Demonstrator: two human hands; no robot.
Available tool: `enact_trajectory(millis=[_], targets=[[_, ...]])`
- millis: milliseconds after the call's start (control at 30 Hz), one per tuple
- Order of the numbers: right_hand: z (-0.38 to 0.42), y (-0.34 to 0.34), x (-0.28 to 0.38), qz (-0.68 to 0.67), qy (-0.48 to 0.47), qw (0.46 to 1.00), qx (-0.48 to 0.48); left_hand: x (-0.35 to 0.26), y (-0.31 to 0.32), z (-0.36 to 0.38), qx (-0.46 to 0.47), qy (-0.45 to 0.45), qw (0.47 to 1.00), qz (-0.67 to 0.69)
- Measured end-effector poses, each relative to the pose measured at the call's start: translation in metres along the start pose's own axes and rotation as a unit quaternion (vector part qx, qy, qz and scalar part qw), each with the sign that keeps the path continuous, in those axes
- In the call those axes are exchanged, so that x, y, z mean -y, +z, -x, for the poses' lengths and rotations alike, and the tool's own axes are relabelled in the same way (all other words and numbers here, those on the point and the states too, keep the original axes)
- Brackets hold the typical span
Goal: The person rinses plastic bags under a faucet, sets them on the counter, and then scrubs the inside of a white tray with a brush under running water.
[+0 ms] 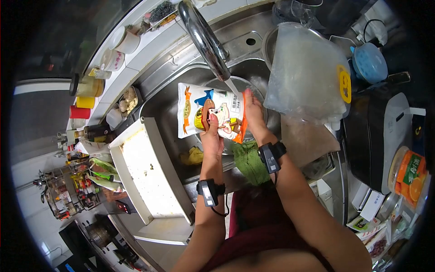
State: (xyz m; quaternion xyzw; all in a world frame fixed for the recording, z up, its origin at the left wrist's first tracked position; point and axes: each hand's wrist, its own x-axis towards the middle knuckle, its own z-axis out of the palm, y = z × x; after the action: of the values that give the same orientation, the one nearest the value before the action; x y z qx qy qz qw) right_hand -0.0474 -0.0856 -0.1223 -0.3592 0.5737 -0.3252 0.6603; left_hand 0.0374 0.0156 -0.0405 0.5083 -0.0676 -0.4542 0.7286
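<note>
Over the sink, a white printed plastic packet with a cartoon figure and orange trim is held between both hands. My left hand grips its lower edge, the thumb lying across the front. At the packet's right edge, my right hand is closed around the orange end; some fingers are hidden behind it. Water from the chrome faucet runs down at the packet's upper right. A round bowl lies partly hidden beneath the packet. Both wrists carry black strapped devices.
A green cloth hangs over the sink's front edge, and a yellow cloth lies inside. To the left stands a white tray-like box. A large translucent bag with a yellow handle is on the right. Jars line the back ledge.
</note>
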Motion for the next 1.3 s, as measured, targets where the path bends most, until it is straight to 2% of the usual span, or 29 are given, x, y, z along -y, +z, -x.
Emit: enact_trajectory(millis=[100, 167, 300, 400, 500, 600, 633, 733, 867, 1000, 1033, 1100, 1200, 1267, 1300], targets=[[0.001, -0.005, -0.002, -0.115, 0.014, 0.993, -0.013, -0.001, -0.004, -0.003, -0.008, -0.014, 1.0, 0.0], [0.005, -0.011, 0.002, -0.091, 0.065, 0.994, -0.012, -0.002, -0.003, -0.002, 0.0, -0.018, 1.0, 0.003], [0.015, -0.016, -0.002, -0.158, 0.12, 0.98, -0.013, -0.002, -0.002, -0.002, 0.006, -0.006, 1.0, -0.002], [0.025, -0.023, -0.003, -0.172, 0.16, 0.972, 0.029, 0.003, -0.002, -0.008, -0.018, 0.009, 1.0, -0.006], [0.04, -0.025, 0.005, -0.208, 0.136, 0.968, -0.033, 0.009, 0.006, -0.021, -0.081, 0.018, 0.996, 0.016], [0.05, -0.031, -0.001, -0.237, 0.067, 0.968, -0.055, 0.019, 0.014, -0.034, -0.116, 0.045, 0.991, 0.052], [0.052, -0.035, -0.003, -0.233, 0.056, 0.97, -0.053, 0.018, 0.018, -0.036, -0.126, 0.051, 0.99, 0.038], [0.055, -0.043, -0.003, -0.215, 0.03, 0.975, -0.044, 0.026, 0.011, -0.043, -0.055, 0.068, 0.995, 0.04], [0.061, -0.052, 0.005, -0.227, 0.004, 0.974, 0.006, 0.026, 0.0, -0.045, -0.027, 0.035, 0.995, 0.087], [0.069, -0.054, 0.007, -0.247, -0.009, 0.969, 0.017, 0.019, -0.027, -0.061, -0.082, -0.031, 0.989, 0.118], [0.068, -0.055, 0.01, -0.269, -0.041, 0.961, 0.058, 0.023, -0.036, -0.067, -0.086, -0.035, 0.991, 0.096], [0.066, -0.057, 0.015, -0.309, -0.104, 0.935, 0.138, 0.037, -0.064, -0.081, 0.075, -0.062, 0.969, 0.226], [0.069, -0.057, 0.015, -0.239, -0.081, 0.952, 0.172, 0.043, -0.045, -0.087, -0.111, -0.078, 0.971, 0.197], [0.069, -0.06, 0.013, -0.228, -0.062, 0.957, 0.171, 0.045, -0.05, -0.087, -0.067, -0.069, 0.972, 0.216], [0.074, -0.058, 0.019, -0.245, -0.048, 0.954, 0.166, 0.043, -0.045, -0.082, -0.084, -0.074, 0.965, 0.237]])
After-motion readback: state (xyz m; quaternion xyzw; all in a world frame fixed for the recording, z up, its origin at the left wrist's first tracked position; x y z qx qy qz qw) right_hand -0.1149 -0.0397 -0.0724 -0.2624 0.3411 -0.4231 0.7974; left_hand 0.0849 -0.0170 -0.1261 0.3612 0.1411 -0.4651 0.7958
